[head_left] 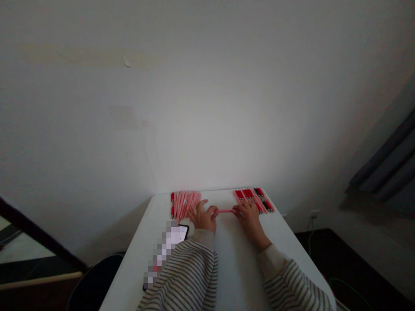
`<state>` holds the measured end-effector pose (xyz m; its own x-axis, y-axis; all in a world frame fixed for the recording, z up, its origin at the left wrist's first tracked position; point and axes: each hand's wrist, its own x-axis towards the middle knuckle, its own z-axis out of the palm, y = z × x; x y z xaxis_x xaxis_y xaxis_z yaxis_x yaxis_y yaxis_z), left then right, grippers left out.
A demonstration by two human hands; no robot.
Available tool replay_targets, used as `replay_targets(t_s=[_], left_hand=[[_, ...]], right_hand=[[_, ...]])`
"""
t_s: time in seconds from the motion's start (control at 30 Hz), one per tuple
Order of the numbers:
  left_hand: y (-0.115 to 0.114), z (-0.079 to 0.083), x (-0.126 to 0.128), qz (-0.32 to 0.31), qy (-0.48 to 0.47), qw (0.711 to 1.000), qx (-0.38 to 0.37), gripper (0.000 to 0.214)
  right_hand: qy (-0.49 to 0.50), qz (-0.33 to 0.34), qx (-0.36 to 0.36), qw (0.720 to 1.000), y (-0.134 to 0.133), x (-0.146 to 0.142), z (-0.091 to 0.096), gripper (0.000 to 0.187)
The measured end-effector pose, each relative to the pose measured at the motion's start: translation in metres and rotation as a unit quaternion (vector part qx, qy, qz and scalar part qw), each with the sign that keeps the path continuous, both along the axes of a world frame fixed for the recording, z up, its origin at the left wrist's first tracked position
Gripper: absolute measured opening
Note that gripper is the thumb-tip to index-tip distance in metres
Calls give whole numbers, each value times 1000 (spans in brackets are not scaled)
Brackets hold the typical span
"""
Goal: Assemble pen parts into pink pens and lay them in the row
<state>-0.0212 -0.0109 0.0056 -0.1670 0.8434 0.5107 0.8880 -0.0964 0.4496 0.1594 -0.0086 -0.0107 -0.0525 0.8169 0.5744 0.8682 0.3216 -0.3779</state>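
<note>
My left hand (203, 216) and my right hand (249, 217) hold the two ends of one pink pen (225, 211) between them, just above the white table (233, 263). The fingers of both hands are pinched on it. A row of several pink and red pens (184, 203) lies at the far left of the table, right by my left hand. Another row of several red and black pens (254, 198) lies at the far right, partly hidden under my right hand. Both arms wear striped sleeves.
A phone (175, 242) with a lit, blurred screen lies on the table's left side by my left sleeve. The table stands against a plain white wall. A dark round bin (94, 283) sits on the floor at the left, dark curtains (385, 166) hang at the right.
</note>
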Motion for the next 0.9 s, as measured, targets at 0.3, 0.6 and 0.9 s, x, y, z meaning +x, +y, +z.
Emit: replay_targets(t_s=[0.3, 0.6, 0.9], left_hand=[[1, -1, -2, 21, 5, 1000, -15, 15], [-1, 2, -2, 7, -1, 1000, -5, 12], [1, -1, -2, 24, 0, 1000, 4, 16]], right_hand=[[8, -3, 20, 1000, 4, 2, -2, 23], [-3, -6, 11, 1000, 3, 3, -2, 22], [1, -1, 27, 1000, 6, 3, -4, 24]])
